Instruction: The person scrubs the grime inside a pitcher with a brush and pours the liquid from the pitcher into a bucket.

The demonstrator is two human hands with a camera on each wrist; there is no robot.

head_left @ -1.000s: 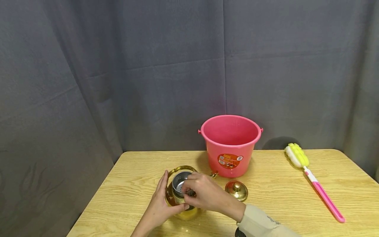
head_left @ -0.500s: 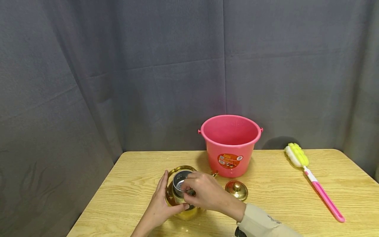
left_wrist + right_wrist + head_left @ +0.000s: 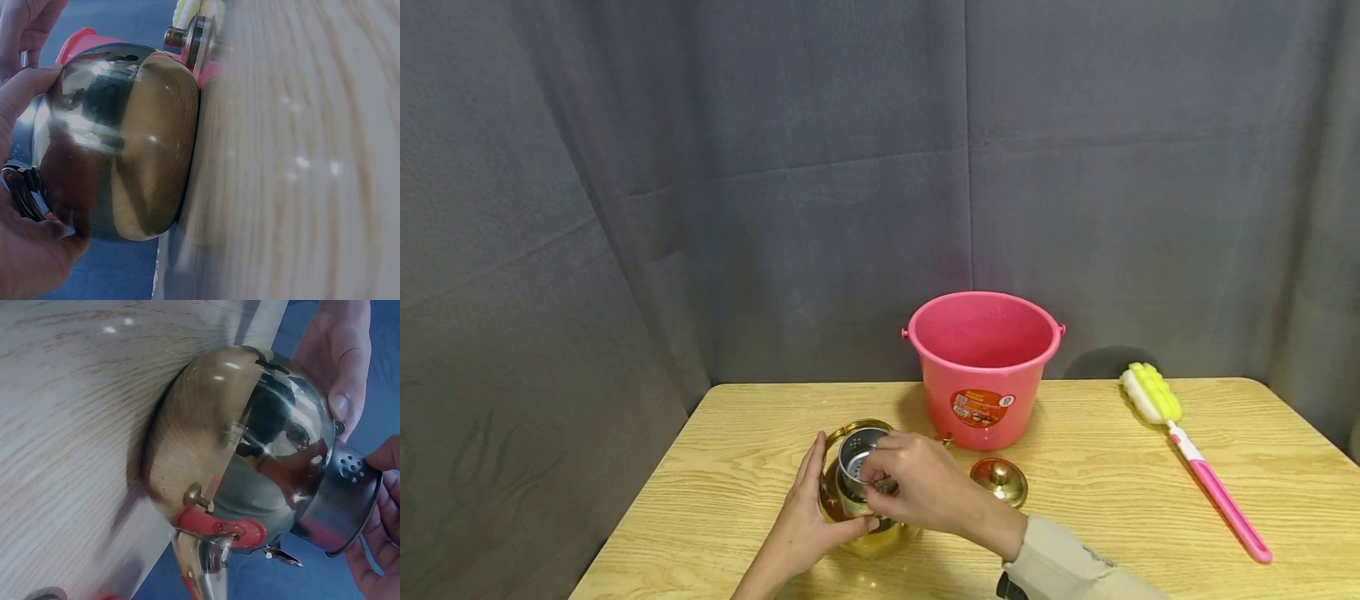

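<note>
A shiny gold teapot (image 3: 874,546) stands on the table with its lid off. My left hand (image 3: 805,521) grips it around the upper side, the thumb across the front and the fingers along the left. My right hand (image 3: 917,485) pinches the rim of a steel tea strainer (image 3: 340,497), a small cup with holes. The strainer sits partly out of the teapot's mouth, its lower end hidden inside. The gold lid (image 3: 1000,479) lies on the table just right of the right hand. In the right wrist view the spout (image 3: 212,565) points away from the body.
Behind the teapot stands a pink bucket (image 3: 981,379), close to the spout. A sponge brush (image 3: 1213,492) with a pink handle lies at the right of the wooden table (image 3: 737,433). A grey curtain (image 3: 835,208) hangs beyond the table's back edge.
The strainer has risen slightly out of the teapot's mouth with my right hand on its rim. My left hand, the lid, the bucket and the brush have stayed in place.
</note>
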